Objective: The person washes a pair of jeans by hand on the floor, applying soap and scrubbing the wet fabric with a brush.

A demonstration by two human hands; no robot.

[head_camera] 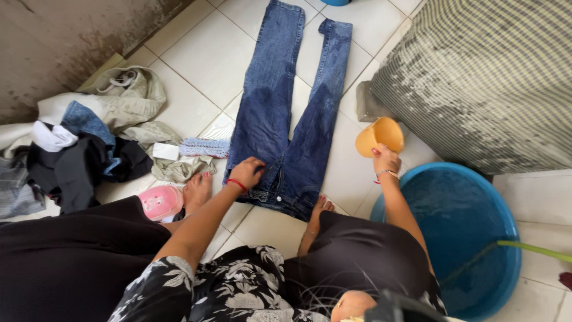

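Note:
A pair of blue jeans (286,107) lies flat on the white tiled floor, legs pointing away from me, partly darkened with wet. My left hand (247,172) presses down on the jeans near the waistband. My right hand (386,160) holds an orange plastic scoop cup (379,136) tilted over the floor beside the jeans, just above a blue basin (459,232) filled with water. My bare feet rest at the waistband on either side.
A heap of clothes (83,143) lies at the left by a stained wall. A scrub brush (204,146) and a pink soap dish (159,201) sit near my left foot. A checked covered block (482,77) stands at the right. A green hose (536,250) reaches into the basin.

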